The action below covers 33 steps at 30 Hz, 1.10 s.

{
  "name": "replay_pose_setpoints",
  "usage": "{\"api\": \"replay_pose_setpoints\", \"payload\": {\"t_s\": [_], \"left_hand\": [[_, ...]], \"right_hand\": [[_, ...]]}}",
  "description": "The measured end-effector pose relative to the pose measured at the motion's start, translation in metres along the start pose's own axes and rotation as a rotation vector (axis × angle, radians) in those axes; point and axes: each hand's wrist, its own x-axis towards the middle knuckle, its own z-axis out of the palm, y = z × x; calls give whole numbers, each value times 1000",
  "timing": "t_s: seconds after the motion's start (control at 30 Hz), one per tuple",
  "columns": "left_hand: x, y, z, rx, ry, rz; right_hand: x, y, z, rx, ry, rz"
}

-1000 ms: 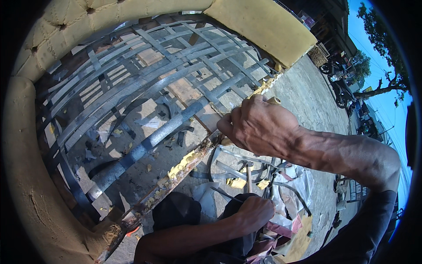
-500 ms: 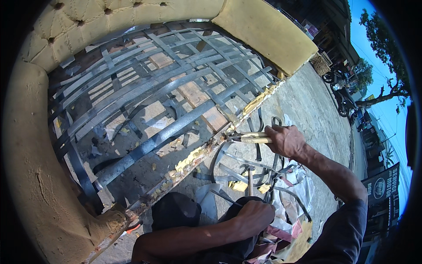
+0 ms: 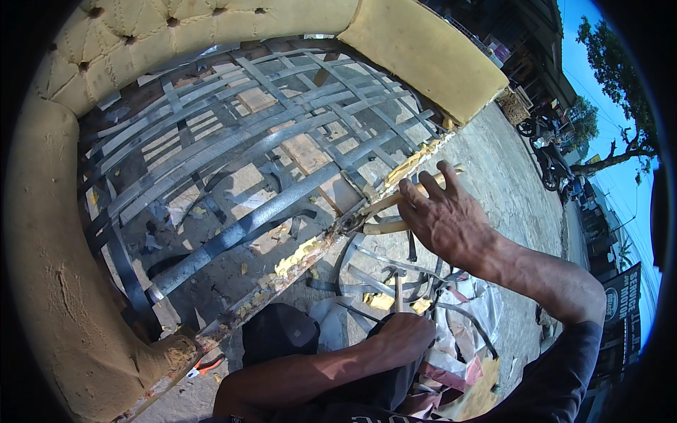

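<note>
My right hand (image 3: 451,222) grips a pair of pincers (image 3: 386,228) by its yellowish handles, which stand apart. The pincers' jaws are at the front wooden rail (image 3: 264,292) of a stripped sofa frame, among torn yellow foam; what they bite is too small to tell. My left hand (image 3: 409,340) is closed near my knee around a thin dark rod (image 3: 360,312), its handle end hidden in the fist. Behind the rail, grey and black webbing straps (image 3: 247,224) criss-cross the open seat.
Tan foam covers the sofa arms (image 3: 42,233) and tufted back (image 3: 148,32). Loose black straps, a hammer (image 3: 399,289) and torn fabric (image 3: 465,317) lie on the concrete by my legs. Orange-handled pliers (image 3: 206,366) lie near the left arm. Motorcycles (image 3: 550,166) stand farther off.
The pincers' handles have spread wider, and my right hand has turned over them, with its fingers lifted and spread. My left hand has shifted slightly left and down.
</note>
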Motion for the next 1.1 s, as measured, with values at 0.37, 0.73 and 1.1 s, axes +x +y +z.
{"api": "replay_pose_setpoints", "payload": {"t_s": [0.37,0.73,1.1], "left_hand": [[-5,6,-4,108,-61,29],[-18,22,-26,133,-66,28],[-10,8,-3,103,-89,26]], "right_hand": [[36,-32,-74,-249,-327,-125],[60,-22,-62,-222,-48,-266],[19,-1,58,526,-94,100]]}}
